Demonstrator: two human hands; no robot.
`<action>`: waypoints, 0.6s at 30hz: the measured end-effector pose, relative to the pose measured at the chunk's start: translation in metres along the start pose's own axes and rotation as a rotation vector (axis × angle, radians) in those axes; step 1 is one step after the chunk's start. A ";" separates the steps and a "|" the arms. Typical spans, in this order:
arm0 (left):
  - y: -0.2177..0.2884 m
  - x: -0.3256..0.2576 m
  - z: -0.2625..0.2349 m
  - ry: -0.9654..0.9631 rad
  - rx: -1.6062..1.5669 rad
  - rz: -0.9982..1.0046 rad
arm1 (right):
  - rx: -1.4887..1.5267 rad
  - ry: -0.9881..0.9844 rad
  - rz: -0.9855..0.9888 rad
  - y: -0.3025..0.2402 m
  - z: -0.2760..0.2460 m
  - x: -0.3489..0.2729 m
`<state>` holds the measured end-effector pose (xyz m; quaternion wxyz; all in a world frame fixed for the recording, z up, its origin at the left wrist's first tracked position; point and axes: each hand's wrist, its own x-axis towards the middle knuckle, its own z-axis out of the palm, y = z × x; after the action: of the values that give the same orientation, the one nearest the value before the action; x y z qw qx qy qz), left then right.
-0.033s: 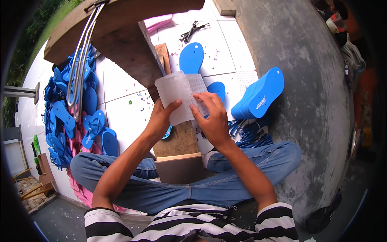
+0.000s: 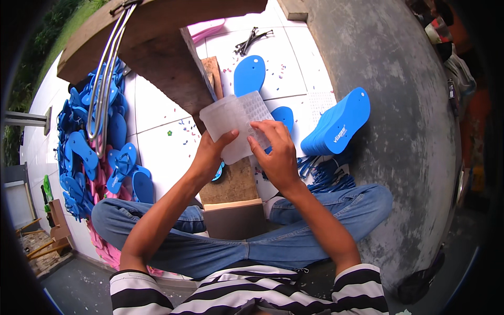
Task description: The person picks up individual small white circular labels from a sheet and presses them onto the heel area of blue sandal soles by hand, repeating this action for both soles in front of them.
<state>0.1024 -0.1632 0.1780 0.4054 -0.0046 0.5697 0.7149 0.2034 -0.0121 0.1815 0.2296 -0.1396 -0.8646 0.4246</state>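
My left hand (image 2: 216, 149) grips a stack of whitish translucent sheets (image 2: 223, 122), its thumb pressed on top and the other fingers hidden underneath. Fanned out on the right is a sheet patterned with rows of small marks (image 2: 255, 109). My right hand (image 2: 276, 149) holds this sheet by its right edge, thumb and fingertips curled on it. Whether a small piece is between those fingertips, I cannot make out. Beneath the sheets runs a wooden plank (image 2: 231, 186). Just beyond them lies a blue flip-flop sole (image 2: 249, 74), and another blue sole (image 2: 282, 116) is partly covered by my right hand.
A row of blue soles (image 2: 338, 123) leans at right, with blue straps (image 2: 331, 178) below. Blue and pink flip-flops (image 2: 84, 142) are heaped at left. A wooden beam (image 2: 163, 58) with bent metal rods (image 2: 107, 73) stands ahead. Black straps (image 2: 252, 40) lie on the tiles.
The sheets have turned slightly and fanned apart, so the patterned one tilts more and its corner stands out. Both hands have stayed nearly in place.
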 end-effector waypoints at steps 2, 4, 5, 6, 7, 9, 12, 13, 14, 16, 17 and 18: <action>0.000 0.001 0.001 0.014 0.037 0.014 | -0.031 0.006 -0.064 0.002 0.001 0.002; 0.002 0.000 0.009 0.065 0.053 0.058 | 0.023 0.009 -0.029 0.004 0.003 0.003; 0.002 0.000 0.010 0.076 0.067 0.067 | 0.051 0.009 -0.012 0.004 0.004 0.004; 0.002 0.000 0.010 0.088 0.081 0.076 | 0.091 0.010 0.039 0.003 0.005 0.005; 0.002 0.001 0.010 0.099 0.094 0.085 | 0.132 0.010 0.090 0.000 0.004 0.006; 0.002 0.002 0.010 0.079 0.115 0.078 | 0.164 0.016 0.139 -0.001 0.003 0.008; 0.000 0.004 0.009 0.072 0.135 0.068 | 0.155 0.023 0.142 0.000 0.005 0.009; -0.001 0.005 0.008 0.073 0.140 0.065 | 0.159 0.023 0.152 0.000 0.006 0.010; -0.003 0.005 0.008 0.088 0.138 0.086 | 0.163 0.023 0.163 0.001 0.006 0.010; -0.006 0.005 0.010 0.119 0.133 0.129 | 0.164 0.009 0.169 0.003 0.007 0.010; -0.006 0.005 0.010 0.126 0.137 0.124 | 0.164 0.003 0.171 0.004 0.007 0.010; -0.007 0.005 0.010 0.134 0.141 0.120 | 0.167 0.006 0.167 0.005 0.008 0.010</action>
<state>0.1072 -0.1520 0.1732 0.3223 0.0100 0.6435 0.6942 0.1908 -0.0107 0.1761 0.2069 -0.1927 -0.8109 0.5123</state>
